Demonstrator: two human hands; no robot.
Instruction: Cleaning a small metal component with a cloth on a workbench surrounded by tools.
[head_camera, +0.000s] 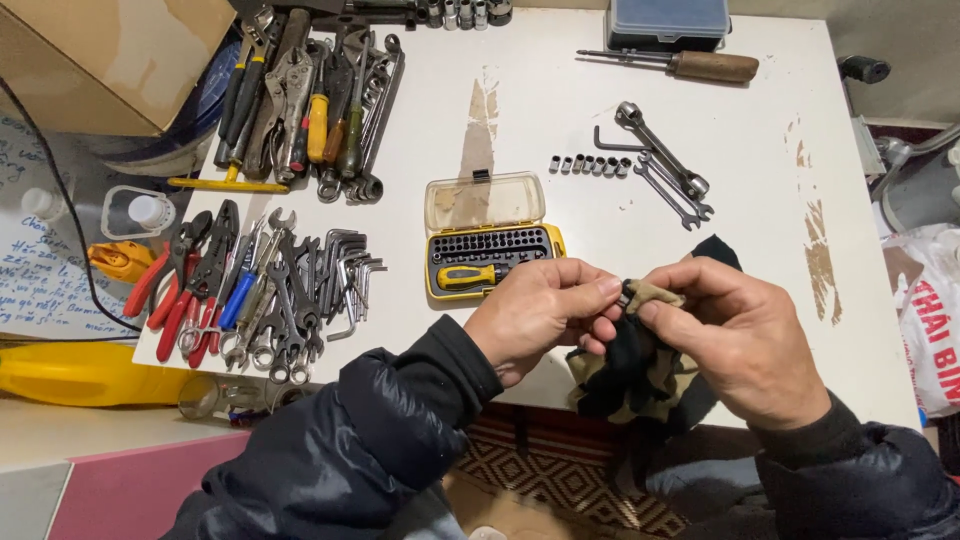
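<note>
Both hands grip one cloth (632, 370), black and tan, at the near edge of the tabletop (560, 120). The left hand (540, 315) pinches its upper fold; the right hand (735, 335) pinches the same fold from the opposite side, fingertips nearly touching. A small dark item may sit inside; this cannot be confirmed. The cloth appears soft, light and limp: hold it by a bunched fold. A yellow bit set (490, 255) lies just beyond the left hand.
</note>
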